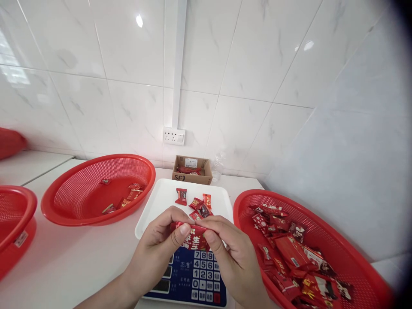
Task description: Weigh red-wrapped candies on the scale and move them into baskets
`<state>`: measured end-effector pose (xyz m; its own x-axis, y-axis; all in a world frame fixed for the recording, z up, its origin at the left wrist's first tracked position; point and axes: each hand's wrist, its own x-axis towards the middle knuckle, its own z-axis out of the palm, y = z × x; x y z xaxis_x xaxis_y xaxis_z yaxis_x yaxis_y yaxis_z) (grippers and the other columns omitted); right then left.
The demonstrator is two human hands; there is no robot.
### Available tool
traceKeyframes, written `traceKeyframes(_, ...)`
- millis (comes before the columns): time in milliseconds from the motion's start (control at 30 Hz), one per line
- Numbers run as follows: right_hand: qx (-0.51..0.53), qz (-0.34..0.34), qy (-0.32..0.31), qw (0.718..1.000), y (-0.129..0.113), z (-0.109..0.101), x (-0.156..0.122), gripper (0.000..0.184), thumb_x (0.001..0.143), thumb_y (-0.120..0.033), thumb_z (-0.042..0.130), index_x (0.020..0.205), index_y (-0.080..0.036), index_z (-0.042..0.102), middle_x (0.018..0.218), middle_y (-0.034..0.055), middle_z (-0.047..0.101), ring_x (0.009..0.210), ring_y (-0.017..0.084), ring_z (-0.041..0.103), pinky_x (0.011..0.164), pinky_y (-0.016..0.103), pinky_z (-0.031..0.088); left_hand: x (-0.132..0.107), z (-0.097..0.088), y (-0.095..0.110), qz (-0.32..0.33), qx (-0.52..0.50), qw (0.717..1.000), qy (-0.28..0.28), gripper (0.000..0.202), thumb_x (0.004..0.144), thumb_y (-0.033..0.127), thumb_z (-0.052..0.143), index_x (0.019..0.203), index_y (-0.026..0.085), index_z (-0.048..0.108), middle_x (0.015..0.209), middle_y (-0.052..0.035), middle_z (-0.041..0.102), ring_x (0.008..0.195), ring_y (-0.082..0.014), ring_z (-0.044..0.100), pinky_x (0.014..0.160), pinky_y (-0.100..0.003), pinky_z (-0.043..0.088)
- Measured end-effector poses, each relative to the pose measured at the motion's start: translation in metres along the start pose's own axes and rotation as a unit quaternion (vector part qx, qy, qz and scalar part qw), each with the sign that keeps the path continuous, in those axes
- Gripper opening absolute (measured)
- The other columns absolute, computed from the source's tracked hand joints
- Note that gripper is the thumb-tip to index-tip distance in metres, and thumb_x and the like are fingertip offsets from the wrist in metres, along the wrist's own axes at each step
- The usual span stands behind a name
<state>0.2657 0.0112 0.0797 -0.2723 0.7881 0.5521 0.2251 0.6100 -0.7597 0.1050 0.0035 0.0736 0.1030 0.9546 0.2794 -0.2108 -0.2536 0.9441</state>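
A red snack packet (195, 241) with white printed characters is pinched along its top edge by both hands. My left hand (157, 240) grips its left side, thumb in front and fingers behind. On the right side, my right hand (230, 253) holds it the same way. Both hands hover over the blue keypad (183, 274) of a weighing scale. Just behind them, several small red wrapped candies (202, 208) lie on the scale's white tray (154, 201). Part of the tray and keypad is hidden by the hands.
A red basket (244, 206) full of mixed red packets stands at right. Another red basket (51, 206) at left holds a few packets, with a further basket (30, 201) at the left edge. Behind the scale sits a small cardboard box (193, 177) by the tiled wall.
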Motion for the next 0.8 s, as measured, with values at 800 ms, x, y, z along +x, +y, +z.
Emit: traceKeyframes(800, 0.007, 0.029, 0.034, 0.999, 0.0057, 0.0045, -0.0016, 0.024, 0.089, -0.025, 0.049, 0.104, -0.029, 0.067, 0.101, 0.0023, 0.069, 0.092, 0.016, 0.062, 0.079, 0.027, 0.050, -0.0011, 0.0034, -0.0070, -0.004, -0.050, 0.996, 0.072, 0.014, 0.081, 0.033, 0.061, 0.085, 0.022, 0.069, 0.084, -0.0004, 0.064, 0.079, -0.0134, 0.056, 0.072, -0.022, 0.045)
